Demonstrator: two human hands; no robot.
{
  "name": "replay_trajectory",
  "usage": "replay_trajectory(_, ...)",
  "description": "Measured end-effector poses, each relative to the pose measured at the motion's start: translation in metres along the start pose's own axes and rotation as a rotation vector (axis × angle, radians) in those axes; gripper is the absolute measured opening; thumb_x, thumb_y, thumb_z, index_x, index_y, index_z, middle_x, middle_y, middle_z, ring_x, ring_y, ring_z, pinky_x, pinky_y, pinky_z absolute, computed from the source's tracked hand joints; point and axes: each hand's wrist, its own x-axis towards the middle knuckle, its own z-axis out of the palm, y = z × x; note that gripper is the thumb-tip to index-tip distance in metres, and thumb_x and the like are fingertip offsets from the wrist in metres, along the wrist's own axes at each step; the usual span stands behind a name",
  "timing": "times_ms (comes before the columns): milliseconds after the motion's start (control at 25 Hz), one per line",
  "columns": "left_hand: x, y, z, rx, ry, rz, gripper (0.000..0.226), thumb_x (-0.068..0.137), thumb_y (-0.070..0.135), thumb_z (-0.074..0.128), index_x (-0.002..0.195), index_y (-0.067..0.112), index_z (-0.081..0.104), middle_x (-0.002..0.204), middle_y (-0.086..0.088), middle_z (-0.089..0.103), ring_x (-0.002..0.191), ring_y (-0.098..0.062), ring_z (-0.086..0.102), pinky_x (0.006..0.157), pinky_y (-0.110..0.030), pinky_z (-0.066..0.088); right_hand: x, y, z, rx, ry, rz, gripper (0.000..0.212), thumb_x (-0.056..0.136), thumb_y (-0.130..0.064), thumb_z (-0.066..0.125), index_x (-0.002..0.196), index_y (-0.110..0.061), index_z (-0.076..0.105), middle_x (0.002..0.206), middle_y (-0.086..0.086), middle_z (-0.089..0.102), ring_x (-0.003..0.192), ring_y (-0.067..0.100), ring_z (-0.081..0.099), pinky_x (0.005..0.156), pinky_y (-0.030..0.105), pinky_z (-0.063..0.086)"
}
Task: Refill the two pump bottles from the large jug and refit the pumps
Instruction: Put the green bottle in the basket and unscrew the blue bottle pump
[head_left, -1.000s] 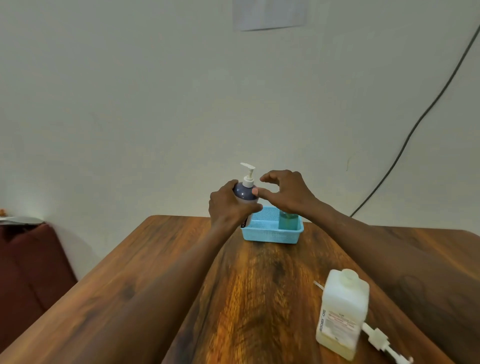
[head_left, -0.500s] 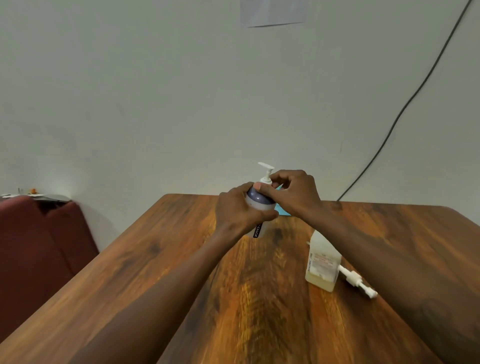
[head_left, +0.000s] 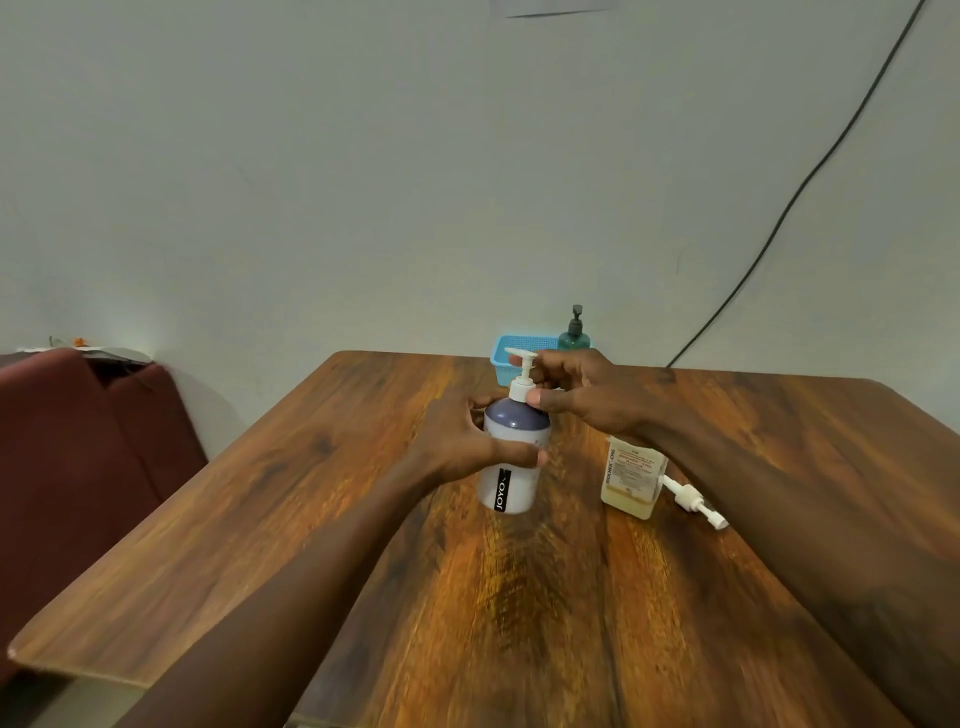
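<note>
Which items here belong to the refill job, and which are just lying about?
Job: white pump bottle, gripped by left hand, right hand at its pump collar; green pump bottle in the blue basket; large jug; loose pump.

Lying about: black cable, maroon seat.
</note>
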Motion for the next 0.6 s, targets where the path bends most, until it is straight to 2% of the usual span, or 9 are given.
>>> replay_trajectory(80, -0.003, 0.000, 0.003, 0.100, 0.070, 0.040, 0.048, 0.066, 0.044, 0.094, 0.106, 0.032, 0.070, 0.089, 0.015, 0.074, 0.081, -0.002, 0.071, 0.068, -0.014, 0.055, -0.002, -0.002, 0.002, -0.023, 0.062, 0.058, 0.049, 0.088, -0.021, 0.079, 0.133, -0.021, 0.062, 0.119, 0.001, 0.068, 0.113, 0.020, 0.067, 0.089, 0.024, 0.059)
replay_trajectory(200, -0.009, 0.004, 0.011, 0.209, 0.130, 0.100, 0.051, 0.065, 0.047, 0.093, 0.106, 0.036, 0.063, 0.084, 0.024, 0.063, 0.078, 0.003, 0.066, 0.062, -0.008, 0.047, 0.000, -0.008, 0.013, -0.285, 0.279, 0.067, 0.060, 0.071, -0.062, 0.081, 0.104, -0.012, 0.074, 0.099, 0.006, 0.075, 0.092, 0.024, 0.071, 0.079, 0.038, 0.060)
replay_trajectory(240, -0.010, 0.002, 0.014, 0.226, 0.135, 0.108, 0.053, 0.064, 0.048, 0.093, 0.107, 0.036, 0.063, 0.084, 0.023, 0.063, 0.078, 0.003, 0.066, 0.063, -0.009, 0.048, 0.000, -0.010, 0.015, -0.335, 0.299, 0.067, 0.064, 0.067, -0.067, 0.080, 0.097, -0.011, 0.074, 0.095, 0.008, 0.075, 0.087, 0.025, 0.071, 0.076, 0.038, 0.060)
replay_trajectory(320, -0.011, -0.003, 0.017, 0.246, 0.113, 0.106, 0.056, 0.062, 0.052, 0.091, 0.109, 0.033, 0.067, 0.087, 0.018, 0.068, 0.078, -0.001, 0.067, 0.066, -0.017, 0.054, -0.002, -0.011, 0.015, -0.359, 0.227, 0.077, 0.047, 0.074, -0.053, 0.085, 0.098, -0.014, 0.075, 0.091, 0.004, 0.075, 0.082, 0.022, 0.069, 0.068, 0.025, 0.057)
replay_trajectory(360, -0.011, -0.007, 0.017, 0.249, 0.097, 0.105, 0.059, 0.061, 0.057, 0.088, 0.110, 0.032, 0.069, 0.089, 0.015, 0.070, 0.079, -0.003, 0.068, 0.067, -0.021, 0.057, -0.003, -0.012, 0.013, -0.306, 0.157, 0.079, 0.034, 0.080, -0.037, 0.086, 0.104, -0.016, 0.074, 0.093, -0.001, 0.074, 0.084, 0.017, 0.069, 0.066, 0.015, 0.055)
replay_trajectory(400, -0.011, -0.010, 0.017, 0.253, 0.084, 0.102, 0.064, 0.058, 0.062, 0.085, 0.112, 0.031, 0.070, 0.090, 0.013, 0.072, 0.079, -0.003, 0.069, 0.068, -0.024, 0.059, -0.005, -0.012, 0.012, -0.196, 0.076, 0.092, 0.033, 0.083, -0.020, 0.084, 0.114, -0.017, 0.072, 0.099, -0.004, 0.074, 0.091, 0.013, 0.071, 0.069, 0.011, 0.054)
replay_trajectory(480, -0.012, -0.014, 0.018, 0.257, 0.087, 0.107, 0.075, 0.054, 0.069, 0.079, 0.118, 0.030, 0.070, 0.093, 0.012, 0.074, 0.080, -0.003, 0.069, 0.070, -0.027, 0.061, -0.008, -0.008, 0.008, 0.019, -0.033, 0.097, 0.058, 0.083, 0.005, 0.077, 0.132, -0.022, 0.061, 0.117, -0.004, 0.073, 0.107, 0.009, 0.071, 0.081, 0.018, 0.058)
replay_trajectory(520, -0.012, -0.015, 0.019, 0.257, 0.099, 0.109, 0.079, 0.054, 0.070, 0.078, 0.121, 0.029, 0.070, 0.096, 0.011, 0.074, 0.082, -0.002, 0.069, 0.071, -0.027, 0.061, -0.008, -0.005, 0.008, 0.052, -0.048, 0.101, 0.069, 0.081, 0.010, 0.075, 0.137, -0.025, 0.056, 0.125, -0.004, 0.070, 0.113, 0.009, 0.069, 0.086, 0.024, 0.060)
replay_trajectory(600, -0.013, -0.015, 0.021, 0.253, 0.122, 0.117, 0.079, 0.055, 0.069, 0.076, 0.123, 0.030, 0.070, 0.097, 0.012, 0.074, 0.083, -0.002, 0.069, 0.073, -0.028, 0.062, -0.006, -0.005, 0.010, -0.070, -0.022, 0.109, 0.072, 0.079, -0.004, 0.082, 0.139, -0.030, 0.051, 0.130, -0.005, 0.066, 0.114, 0.010, 0.067, 0.090, 0.027, 0.059)
